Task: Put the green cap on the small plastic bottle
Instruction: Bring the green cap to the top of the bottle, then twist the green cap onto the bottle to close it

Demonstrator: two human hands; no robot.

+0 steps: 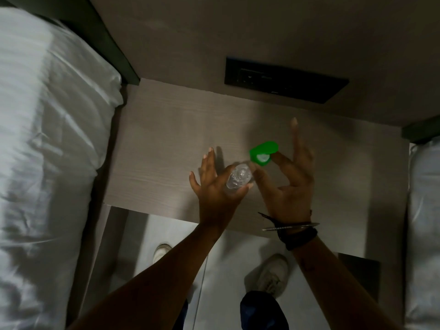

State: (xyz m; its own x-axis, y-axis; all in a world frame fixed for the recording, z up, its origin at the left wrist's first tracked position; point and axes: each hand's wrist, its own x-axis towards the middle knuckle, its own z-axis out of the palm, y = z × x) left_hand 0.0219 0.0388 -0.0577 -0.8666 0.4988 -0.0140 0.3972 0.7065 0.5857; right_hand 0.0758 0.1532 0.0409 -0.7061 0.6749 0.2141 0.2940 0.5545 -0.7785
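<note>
My left hand (215, 184) holds a small clear plastic bottle (238, 178) above the pale wooden nightstand (166, 139), its open end tilted up toward me. Just up and right of the bottle is the green flip cap (263, 153), pinched between the thumb and a finger of my right hand (288, 184). The cap's lid is hinged open and its pale inside faces me. Cap and bottle are close but apart. The other fingers of both hands are spread.
A bed with white sheets (47, 151) runs along the left. A black socket panel (285, 83) is set in the wall behind the nightstand. More white bedding (423, 222) lies at the right edge. My shoes (273, 275) stand on the pale floor below.
</note>
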